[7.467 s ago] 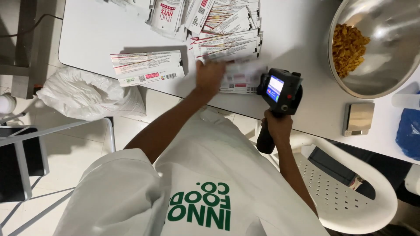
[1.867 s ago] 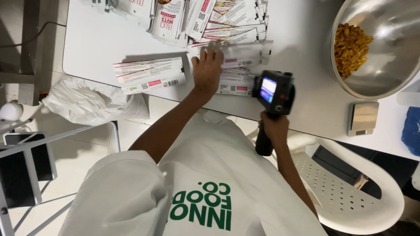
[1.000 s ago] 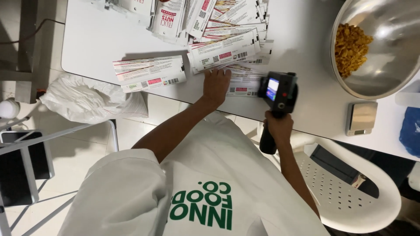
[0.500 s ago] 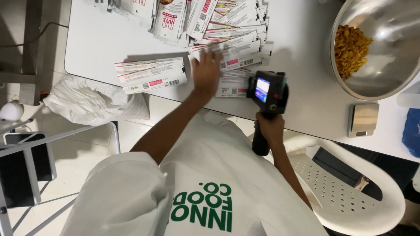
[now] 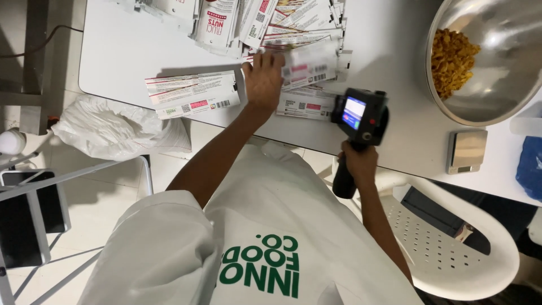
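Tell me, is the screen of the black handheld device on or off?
On: the screen of the handheld device, held in the right hand, glows blue and white.

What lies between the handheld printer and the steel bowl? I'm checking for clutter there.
In the head view, only bare white table separates the printer in the right hand from the bowl.
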